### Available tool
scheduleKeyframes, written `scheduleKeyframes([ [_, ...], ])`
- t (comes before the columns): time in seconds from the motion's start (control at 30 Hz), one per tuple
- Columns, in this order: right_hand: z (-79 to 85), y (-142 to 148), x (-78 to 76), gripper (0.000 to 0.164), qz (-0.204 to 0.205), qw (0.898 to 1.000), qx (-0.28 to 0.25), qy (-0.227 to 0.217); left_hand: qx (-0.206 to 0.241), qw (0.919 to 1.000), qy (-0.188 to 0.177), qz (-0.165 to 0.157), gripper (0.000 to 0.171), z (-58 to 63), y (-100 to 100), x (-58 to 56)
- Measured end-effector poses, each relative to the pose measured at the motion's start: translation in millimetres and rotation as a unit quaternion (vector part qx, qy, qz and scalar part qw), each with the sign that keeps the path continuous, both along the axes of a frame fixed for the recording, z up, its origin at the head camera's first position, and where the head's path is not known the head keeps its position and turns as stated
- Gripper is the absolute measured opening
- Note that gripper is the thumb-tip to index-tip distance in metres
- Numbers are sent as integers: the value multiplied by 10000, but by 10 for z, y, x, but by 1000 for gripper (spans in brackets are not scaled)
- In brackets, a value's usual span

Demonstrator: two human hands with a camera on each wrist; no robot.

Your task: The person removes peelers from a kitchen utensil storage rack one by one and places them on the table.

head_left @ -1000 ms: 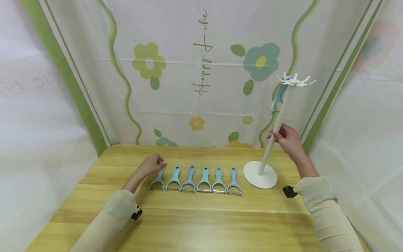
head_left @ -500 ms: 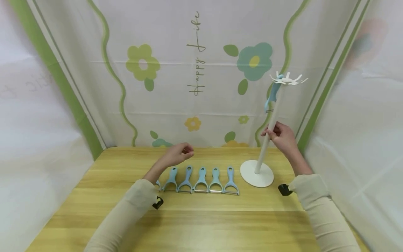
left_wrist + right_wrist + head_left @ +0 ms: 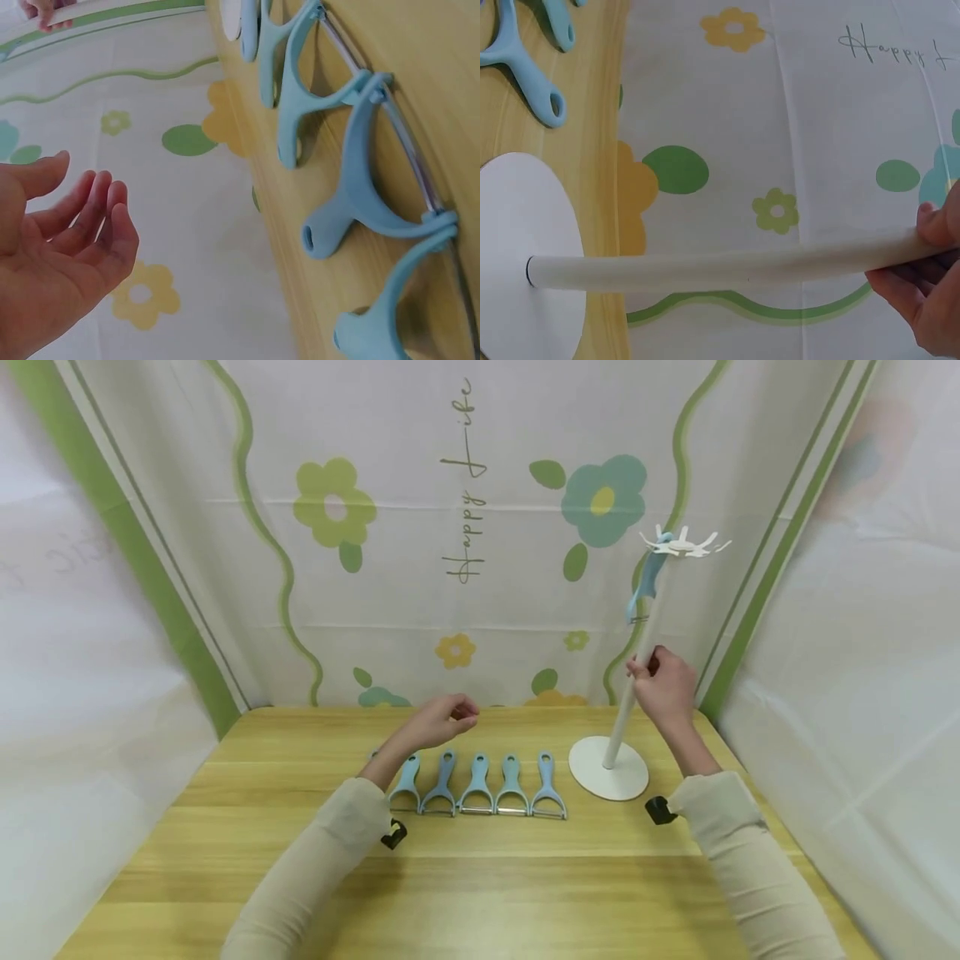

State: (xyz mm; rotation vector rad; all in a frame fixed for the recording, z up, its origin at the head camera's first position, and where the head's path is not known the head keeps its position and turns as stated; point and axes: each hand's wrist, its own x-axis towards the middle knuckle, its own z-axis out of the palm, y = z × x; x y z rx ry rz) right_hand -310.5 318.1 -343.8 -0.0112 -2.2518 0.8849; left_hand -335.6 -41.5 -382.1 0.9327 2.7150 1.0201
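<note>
My left hand (image 3: pixel 442 722) hovers above the back of a row of Y-shaped peelers (image 3: pixel 480 772) in the head view. Its fingers bend loosely and hold nothing, as the left wrist view of the hand (image 3: pixel 67 255) confirms. The peelers, in blue and blue-green, lie side by side with handle holes toward the wall; my left forearm covers much of the leftmost one. On the right, my right hand (image 3: pixel 667 685) grips the pole (image 3: pixel 622 722) of a white stand. One blue peeler (image 3: pixel 649 577) hangs from the hook ring (image 3: pixel 682 547) on top, on its left side.
The stand's round white base (image 3: pixel 592 768) rests on the wooden table (image 3: pixel 480 893), just right of the row. Behind the table's back edge hangs a flower-printed cloth (image 3: pixel 405 585). White cloth walls (image 3: pixel 90 652) rise on both sides.
My left hand has moved right and up from the leftmost peeler's handle to above the middle of the row, carrying nothing. My right hand stays on the pole.
</note>
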Motion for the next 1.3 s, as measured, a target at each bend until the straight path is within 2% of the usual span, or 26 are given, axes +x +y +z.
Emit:
scheduleKeyframes([
  [0.23, 76, -48, 1, 18, -82, 9993, -28, -361, 73, 9999, 76, -129, 22, 118, 176, 7],
  [0.53, 78, -14, -16, 13, 472, 9961, -59, -737, 359, 9988, 174, -272, 22, 253, 494, -26],
  [0.67, 115, 29, -27, 14, 797, 9924, -107, -932, 616, 9975, 178, -303, 24, 389, 676, -65],
  [0.93, 155, 135, -58, 15, 1279, 9849, -5, -1166, 1158, 9922, 228, -394, 33, 747, 1111, -160],
  [1.1, 173, 200, -57, 18, 1816, 9741, -318, -1312, 1547, 9860, 295, -555, 39, 926, 1375, -193],
  [1.3, 171, 298, -75, 19, 2359, 9590, -697, -1404, 2041, 9767, 271, -611, 46, 1130, 1654, -169],
])
